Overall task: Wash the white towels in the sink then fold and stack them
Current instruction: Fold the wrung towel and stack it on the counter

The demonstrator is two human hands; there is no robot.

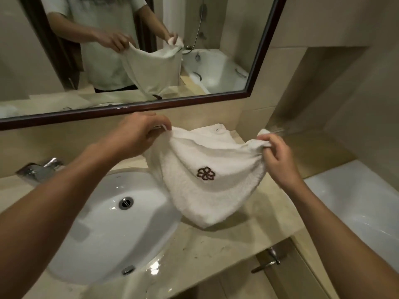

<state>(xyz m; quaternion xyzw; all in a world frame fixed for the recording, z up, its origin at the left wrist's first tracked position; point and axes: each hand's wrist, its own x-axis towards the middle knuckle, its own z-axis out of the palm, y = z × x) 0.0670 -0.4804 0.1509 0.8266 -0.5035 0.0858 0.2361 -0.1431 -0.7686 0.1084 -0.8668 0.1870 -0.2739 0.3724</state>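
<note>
The white towel [207, 180] hangs over the counter [226, 240] just right of the sink [103, 223], its low fold near or touching the stone. It looks soft, limp and light, likely heavier if damp, so the corners are the sensible holds. The left hand [140, 134] pinches one top corner and the right hand [274, 154] bunches the other, fingers curled tight.

A bathroom, perhaps in a hotel: an oval white sink [103, 223] sunk in a beige stone table [226, 240], a chrome tap [38, 169] at its back edge, a dark-framed mirror [257, 61] above, a bathtub [356, 212] alongside
</note>
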